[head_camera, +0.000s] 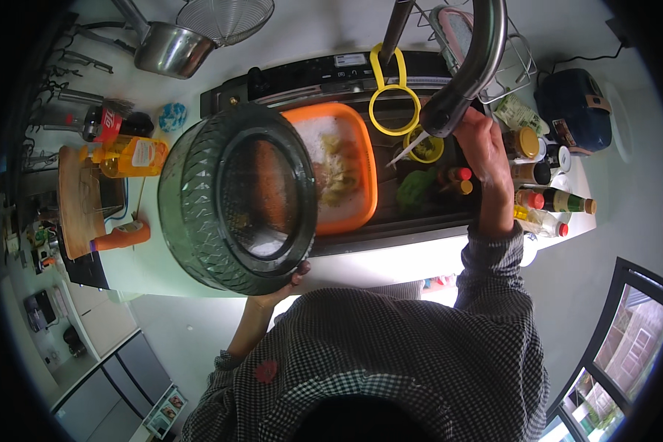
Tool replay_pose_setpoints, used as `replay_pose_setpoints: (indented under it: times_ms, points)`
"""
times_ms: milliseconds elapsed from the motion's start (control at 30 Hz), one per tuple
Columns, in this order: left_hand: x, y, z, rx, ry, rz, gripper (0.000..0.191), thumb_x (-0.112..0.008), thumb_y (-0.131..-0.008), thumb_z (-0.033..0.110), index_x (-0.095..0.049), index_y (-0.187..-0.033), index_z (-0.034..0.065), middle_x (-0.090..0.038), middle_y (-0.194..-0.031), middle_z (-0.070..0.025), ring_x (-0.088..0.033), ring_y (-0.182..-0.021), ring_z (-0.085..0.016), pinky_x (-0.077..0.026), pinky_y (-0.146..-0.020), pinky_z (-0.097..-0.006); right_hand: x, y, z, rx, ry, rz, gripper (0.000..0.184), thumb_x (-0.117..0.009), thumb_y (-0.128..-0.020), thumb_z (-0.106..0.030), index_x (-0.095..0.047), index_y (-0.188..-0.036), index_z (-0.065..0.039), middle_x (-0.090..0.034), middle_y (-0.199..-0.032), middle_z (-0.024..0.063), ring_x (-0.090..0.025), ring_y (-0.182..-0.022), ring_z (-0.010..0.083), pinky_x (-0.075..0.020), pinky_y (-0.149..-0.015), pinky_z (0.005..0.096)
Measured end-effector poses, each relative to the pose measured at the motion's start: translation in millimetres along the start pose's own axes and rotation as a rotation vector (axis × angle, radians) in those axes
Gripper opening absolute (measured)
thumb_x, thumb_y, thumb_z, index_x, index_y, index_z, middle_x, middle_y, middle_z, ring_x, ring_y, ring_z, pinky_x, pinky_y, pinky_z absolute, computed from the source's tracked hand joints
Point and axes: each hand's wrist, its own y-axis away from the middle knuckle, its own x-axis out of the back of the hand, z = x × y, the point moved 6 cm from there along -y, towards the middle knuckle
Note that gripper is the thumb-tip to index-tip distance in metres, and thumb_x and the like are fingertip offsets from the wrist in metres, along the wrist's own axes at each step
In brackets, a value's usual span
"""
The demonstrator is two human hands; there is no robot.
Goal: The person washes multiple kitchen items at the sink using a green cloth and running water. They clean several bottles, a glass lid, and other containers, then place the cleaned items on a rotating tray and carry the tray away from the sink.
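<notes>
A large clear, ribbed vessel [190, 188] is tilted at the left, its round end towards me, with my left hand [280, 290] gripping its lower edge. Partly behind it, an orange plastic basin [371, 182] contains white, foamy-looking liquid and yellowish pieces. My right hand [482, 146] is around the dark spray head [442, 113] of a metal faucet; its fingers are partly hidden. A thin whitish streak, apparently water, slants down-left from the head. A yellow ring-shaped utensil [395, 110] hangs beside the faucet.
In the dark sink are a small yellow container [433, 149] and a green scrubber or leafy bundle [414, 190]. Bottles and jars [569, 200] line the right. An orange bottle [127, 235], soap bottle [130, 157] and cutting board [80, 204] are left. A saucepan [171, 51] hangs above.
</notes>
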Motion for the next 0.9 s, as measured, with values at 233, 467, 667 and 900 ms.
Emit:
replay_pose_setpoints:
  times_ms: [233, 467, 667, 900]
  points:
    - [8.1, 26.6, 21.3, -0.011, 0.112, -0.076, 0.058, -0.051, -0.096, 0.034, -0.042, -0.136, -0.0069, -0.041, -0.125, -0.0386, -0.051, -0.109, -0.05, -0.053, -0.088, -0.0519, -107.9, -20.8, -29.4, 0.382, 0.704, -0.001, 0.036, -0.074, -0.086, -0.017, -0.066, -0.115, 0.003, -0.069, -0.099, 0.0112, -0.06, -0.087, 0.0199, -0.0488, -0.081, 0.0307]
    - [18.2, 36.4, 33.6, -0.095, 0.1, -0.067, 0.053, -0.053, -0.095, 0.033, -0.048, -0.133, -0.0029, -0.044, -0.133, -0.0301, -0.041, -0.121, -0.048, -0.052, -0.089, -0.0532, -164.8, -66.6, -17.1, 0.606, 0.787, 0.158, 0.043, -0.075, -0.086, -0.024, -0.063, -0.115, 0.004, -0.066, -0.096, 0.0137, -0.065, -0.087, 0.0207, -0.0524, -0.072, 0.0339]
    - [21.7, 42.3, 34.5, -0.05, 0.112, -0.115, 0.061, -0.054, -0.095, 0.037, -0.041, -0.138, -0.0041, -0.039, -0.135, -0.0326, -0.045, -0.119, -0.047, -0.052, -0.091, -0.0495, -85.9, -61.3, 63.3, 0.227, 0.601, 0.049, 0.026, -0.07, -0.09, -0.018, -0.07, -0.11, -0.002, -0.072, -0.097, 0.0079, -0.063, -0.081, 0.0087, -0.0524, -0.072, 0.0244]
    - [26.9, 37.1, 31.7, -0.004, 0.145, -0.219, 0.064, -0.053, -0.096, 0.034, -0.032, -0.142, -0.0054, -0.036, -0.137, -0.031, -0.057, -0.109, -0.043, -0.058, -0.084, -0.0431, 138.0, -97.4, 75.7, 0.265, 1.283, 0.728, 0.035, -0.07, -0.082, -0.016, -0.065, -0.115, -0.007, -0.07, -0.095, 0.015, -0.068, -0.088, 0.0316, -0.0528, -0.073, 0.0422]
